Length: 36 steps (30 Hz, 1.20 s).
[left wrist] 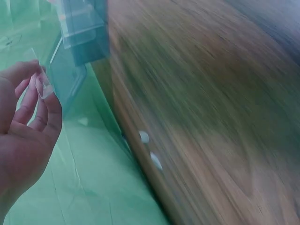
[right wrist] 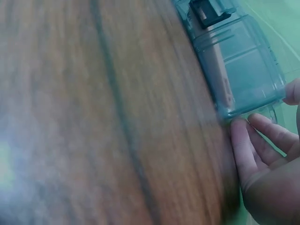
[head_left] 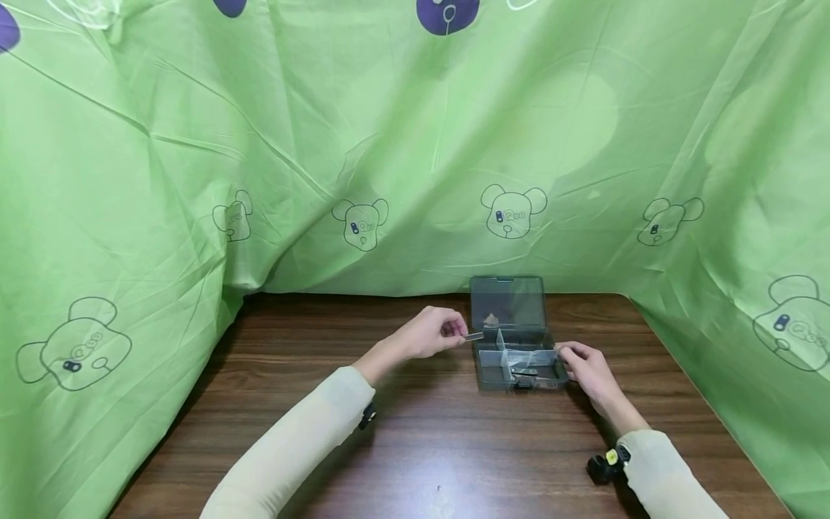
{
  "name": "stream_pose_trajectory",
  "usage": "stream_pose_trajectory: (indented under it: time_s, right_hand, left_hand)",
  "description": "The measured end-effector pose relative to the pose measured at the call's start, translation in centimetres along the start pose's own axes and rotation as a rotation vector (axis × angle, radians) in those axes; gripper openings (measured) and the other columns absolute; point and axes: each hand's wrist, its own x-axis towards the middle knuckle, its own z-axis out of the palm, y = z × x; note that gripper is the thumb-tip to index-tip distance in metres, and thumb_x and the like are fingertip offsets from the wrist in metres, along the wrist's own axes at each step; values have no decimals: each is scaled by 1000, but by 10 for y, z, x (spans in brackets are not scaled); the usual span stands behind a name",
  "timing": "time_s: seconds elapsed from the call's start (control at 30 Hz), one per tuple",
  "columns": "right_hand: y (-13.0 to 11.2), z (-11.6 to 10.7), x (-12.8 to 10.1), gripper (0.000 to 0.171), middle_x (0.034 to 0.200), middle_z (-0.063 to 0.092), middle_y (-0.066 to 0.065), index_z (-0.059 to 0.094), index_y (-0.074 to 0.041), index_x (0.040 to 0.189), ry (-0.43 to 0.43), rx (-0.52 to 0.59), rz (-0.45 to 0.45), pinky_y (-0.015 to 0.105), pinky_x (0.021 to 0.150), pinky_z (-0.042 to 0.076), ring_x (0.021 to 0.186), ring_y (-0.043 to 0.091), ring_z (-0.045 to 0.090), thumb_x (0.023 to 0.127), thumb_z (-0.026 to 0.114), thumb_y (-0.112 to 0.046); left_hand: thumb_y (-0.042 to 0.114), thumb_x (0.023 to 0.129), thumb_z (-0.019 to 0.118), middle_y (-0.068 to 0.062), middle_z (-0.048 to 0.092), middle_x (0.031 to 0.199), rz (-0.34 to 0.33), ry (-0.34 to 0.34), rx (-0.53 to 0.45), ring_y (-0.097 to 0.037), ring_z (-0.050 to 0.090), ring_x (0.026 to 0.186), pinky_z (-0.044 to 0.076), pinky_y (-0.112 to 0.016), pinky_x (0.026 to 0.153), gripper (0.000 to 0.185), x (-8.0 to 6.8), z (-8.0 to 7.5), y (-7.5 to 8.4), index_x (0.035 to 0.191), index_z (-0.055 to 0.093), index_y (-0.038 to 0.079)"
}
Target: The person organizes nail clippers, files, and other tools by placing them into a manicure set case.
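A grey see-through plastic compartment box (head_left: pixel 488 380) stands on the table with its lid (head_left: pixel 512 295) raised at the back. Clear dividers (head_left: pixel 498 358) split its inside, and small items, too small to make out, lie in the front compartment. My left hand (head_left: pixel 433 333) pinches a thin, clear plastic divider (head_left: pixel 474 336) between thumb and fingers, just left of the box; the same divider (left wrist: pixel 46 85) shows in the left wrist view. At the box's right side, my right hand (head_left: pixel 588 369) holds the wall, thumb near the rim and fingertips (right wrist: pixel 240 124) at the lower corner.
The brown wood-grain table (head_left: pixel 415 432) runs up to a green curtain (head_left: pixel 415 144) at the back and both sides, close behind the raised lid. A small pale piece (head_left: pixel 491 319) shows at the lid. In the left wrist view, pale spots (left wrist: pixel 144 137) appear near the table edge.
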Motion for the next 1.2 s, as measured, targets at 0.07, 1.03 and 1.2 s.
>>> stream_pose_trajectory:
  time_s: [0.07,1.03,1.2]
  right_hand:
    - [-1,0,0,51,149,56,28,57,6,146,-16,2,1,21,84,57,116,19,65,111,53,-32]
    - [-13,1,7,56,151,53,27,48,3,155,-76,-46,106,26,86,57,125,26,55,114,42,-35]
    - [-11,-1,6,56,145,56,24,49,1,155,-61,-48,118,26,82,56,113,20,56,114,46,-36]
  left_hand:
    - [14,97,79,7,68,87,2,8,-3,-6,64,82,56,-19,77,6,7,5,3,98,73,15]
    - [18,101,74,12,68,86,-19,9,24,0,61,80,49,-13,75,4,80,51,32,102,76,15]
    - [18,101,74,13,67,87,-15,6,44,0,61,82,48,-12,77,5,87,56,39,104,75,15]
